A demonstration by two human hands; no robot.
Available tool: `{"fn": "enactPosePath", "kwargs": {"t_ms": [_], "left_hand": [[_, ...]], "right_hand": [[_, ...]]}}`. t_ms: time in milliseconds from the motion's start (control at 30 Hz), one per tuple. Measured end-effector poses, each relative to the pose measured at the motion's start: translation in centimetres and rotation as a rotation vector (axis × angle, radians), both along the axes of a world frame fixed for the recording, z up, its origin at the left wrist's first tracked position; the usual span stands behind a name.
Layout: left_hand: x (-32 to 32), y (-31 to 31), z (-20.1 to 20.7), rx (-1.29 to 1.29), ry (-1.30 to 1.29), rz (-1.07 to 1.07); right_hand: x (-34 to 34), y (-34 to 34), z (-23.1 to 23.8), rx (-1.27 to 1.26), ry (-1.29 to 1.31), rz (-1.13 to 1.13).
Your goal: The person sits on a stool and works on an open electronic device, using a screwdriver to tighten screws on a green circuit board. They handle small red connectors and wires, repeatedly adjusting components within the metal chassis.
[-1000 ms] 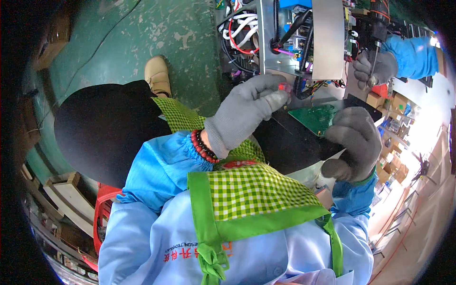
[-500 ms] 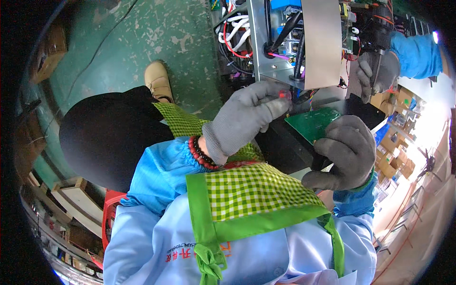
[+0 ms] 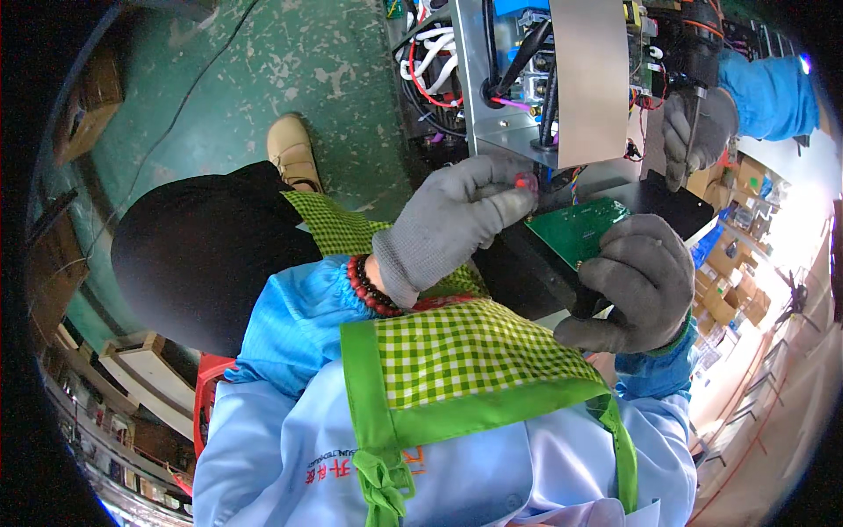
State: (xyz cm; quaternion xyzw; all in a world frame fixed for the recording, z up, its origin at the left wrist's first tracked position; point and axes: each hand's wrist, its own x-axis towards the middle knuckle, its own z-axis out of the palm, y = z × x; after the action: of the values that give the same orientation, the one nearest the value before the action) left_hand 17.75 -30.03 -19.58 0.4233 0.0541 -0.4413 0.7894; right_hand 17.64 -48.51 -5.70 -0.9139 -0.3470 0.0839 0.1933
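My left hand (image 3: pixel 461 224), in a grey glove, pinches a small clear piece with a red part (image 3: pixel 525 182) between thumb and fingertips, just below the corner of a metal housing (image 3: pixel 594 88). A green circuit board (image 3: pixel 571 227) lies over a black plate, right of that pinch. At the board's near right edge is my right hand (image 3: pixel 641 281), also gloved, with its fingers curled. Something dark shows between its thumb and fingers; what it is cannot be made out. Thin twisted coloured wires (image 3: pixel 575 183) hang between the housing and the board.
White, red and black cables (image 3: pixel 435 66) fill the open unit left of the housing. Another person's gloved hand (image 3: pixel 700 132) with a blue sleeve is at the upper right, beside a black tool (image 3: pixel 689 48). Cardboard boxes (image 3: pixel 729 290) stand farther right; a cable (image 3: pixel 189 79) crosses the green floor.
Both hands keep nearly the same pose, and the small red-tipped piece stays pinched in my left hand. The view has shifted slightly.
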Motion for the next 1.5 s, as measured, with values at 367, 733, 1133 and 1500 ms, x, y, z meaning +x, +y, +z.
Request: {"fn": "enactPosePath", "kwargs": {"t_ms": [367, 733, 1133, 1500], "left_hand": [[1.2, 0.2, 0.2, 0.024, -0.086, -0.086], [1.0, 0.5, -1.6, -0.068, -0.045, -0.19], [1.1, 0.5, -0.9, 0.007, 0.032, -0.254], [1.9, -0.2, 0.0, -0.121, 0.148, -0.222]], "right_hand": [[5.1, -0.9, -0.5, -0.012, 0.631, -0.094], [5.0, 1.8, -2.8, -0.374, 0.565, -0.019], [4.5, 3.0, -2.8, -0.549, 0.436, -0.02], [4.6, 2.8, -2.0, -0.52, 0.486, -0.044]]}}
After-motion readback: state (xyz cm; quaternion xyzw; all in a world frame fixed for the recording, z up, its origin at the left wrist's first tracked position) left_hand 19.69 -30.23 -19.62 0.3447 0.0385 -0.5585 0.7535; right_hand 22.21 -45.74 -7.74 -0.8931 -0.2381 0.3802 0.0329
